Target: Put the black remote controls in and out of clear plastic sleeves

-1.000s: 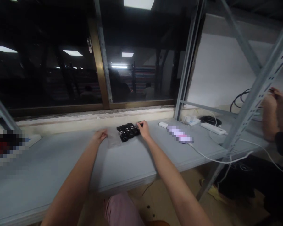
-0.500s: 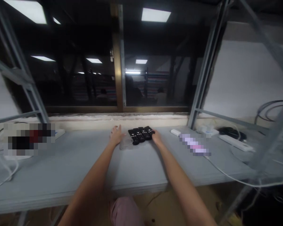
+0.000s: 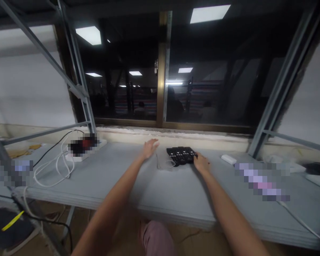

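Note:
Several black remote controls lie side by side on the grey table, their edges close together. My right hand is at the right end of the row, with its fingers closed around the outermost remote's edge. A clear plastic bag or sleeve lies against the left end of the row. My left hand is to the left of the plastic, apart from the remotes. Its fingers are stretched out and it holds nothing.
A small white block and a blurred-out device with a white cable lie to the right. On the left is a white power strip with coiled cables. Metal frame posts rise at both sides before a dark window.
The view has turned left, so everything sits further right in the picture. The remotes now form a tighter, more even row. My left hand has drawn a little away from the plastic.

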### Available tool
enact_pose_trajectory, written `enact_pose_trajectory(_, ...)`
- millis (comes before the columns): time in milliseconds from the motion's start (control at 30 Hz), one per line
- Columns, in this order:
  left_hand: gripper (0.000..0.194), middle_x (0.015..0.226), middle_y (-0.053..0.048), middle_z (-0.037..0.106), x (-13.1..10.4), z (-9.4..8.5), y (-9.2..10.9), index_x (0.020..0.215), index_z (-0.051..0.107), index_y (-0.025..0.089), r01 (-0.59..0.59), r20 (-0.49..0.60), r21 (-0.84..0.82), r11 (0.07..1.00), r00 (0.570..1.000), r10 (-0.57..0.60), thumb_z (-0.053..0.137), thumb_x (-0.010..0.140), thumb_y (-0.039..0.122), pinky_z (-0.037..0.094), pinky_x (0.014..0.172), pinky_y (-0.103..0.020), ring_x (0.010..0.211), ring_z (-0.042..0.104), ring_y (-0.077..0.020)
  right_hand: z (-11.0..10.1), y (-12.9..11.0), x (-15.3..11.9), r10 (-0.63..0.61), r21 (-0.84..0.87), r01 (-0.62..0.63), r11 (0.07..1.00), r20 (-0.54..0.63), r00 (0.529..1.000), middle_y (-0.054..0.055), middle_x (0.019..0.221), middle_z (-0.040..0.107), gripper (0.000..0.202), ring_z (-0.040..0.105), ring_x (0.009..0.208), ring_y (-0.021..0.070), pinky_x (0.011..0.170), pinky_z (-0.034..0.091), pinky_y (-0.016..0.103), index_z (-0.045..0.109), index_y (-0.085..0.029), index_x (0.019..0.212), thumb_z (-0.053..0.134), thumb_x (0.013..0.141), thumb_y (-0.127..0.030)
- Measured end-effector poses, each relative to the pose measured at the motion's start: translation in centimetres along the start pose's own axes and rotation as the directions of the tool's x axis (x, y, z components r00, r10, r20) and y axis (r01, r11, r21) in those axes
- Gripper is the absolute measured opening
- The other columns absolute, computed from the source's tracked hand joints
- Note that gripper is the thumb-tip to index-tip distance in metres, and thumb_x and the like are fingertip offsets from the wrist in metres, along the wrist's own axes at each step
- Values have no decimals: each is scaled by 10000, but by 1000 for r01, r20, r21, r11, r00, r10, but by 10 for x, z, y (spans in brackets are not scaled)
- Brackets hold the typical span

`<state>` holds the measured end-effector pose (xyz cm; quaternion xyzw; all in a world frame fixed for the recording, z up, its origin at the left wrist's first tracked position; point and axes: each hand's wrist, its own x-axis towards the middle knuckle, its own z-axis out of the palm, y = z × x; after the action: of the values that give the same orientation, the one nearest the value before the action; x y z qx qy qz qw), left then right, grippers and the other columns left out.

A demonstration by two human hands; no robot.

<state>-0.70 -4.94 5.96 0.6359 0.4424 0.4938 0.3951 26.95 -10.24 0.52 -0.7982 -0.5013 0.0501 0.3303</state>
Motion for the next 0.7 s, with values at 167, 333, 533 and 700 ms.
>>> enact_pose_trajectory(167,332,1379,-147,480,-2,-112,-27,1109,601,184,-200,-176,622,757,906,384,581,778,207,28,1134,-466,1397,231,-259,3,-5,-4,-32,-66,30,997,-40,999,189,1294,528,439,456,1194,341,962,336,536,485,-142,1312,364,924,-308)
enact_pose_trajectory(333,479,1370,-225,470,-21,-215,-72,1211,563,77,0,-341,791,612,830,441,506,768,252,37,1111,-535,1388,244,-304,9,-7,-2,-58,-116,49,992,-75,996,177,1291,529,417,443,1197,330,977,311,525,486,-146,1299,369,931,-305)
enact_pose_trajectory(533,664,1401,-293,389,-20,-260,-95,1333,420,-72,198,-221,975,98,896,385,431,789,308,70,1108,-540,1393,208,-343,7,-9,-2,-57,-155,44,987,-79,995,155,1301,523,395,429,1206,314,987,304,495,487,-161,1291,382,937,-301)
enact_pose_trajectory(700,697,1404,-314,368,-13,-268,-101,1335,393,-103,277,-264,961,16,893,365,453,799,338,92,1112,-510,1398,183,-350,5,-10,-4,-56,-159,46,986,-61,997,150,1303,523,393,431,1203,308,987,304,490,480,-162,1292,390,937,-303)
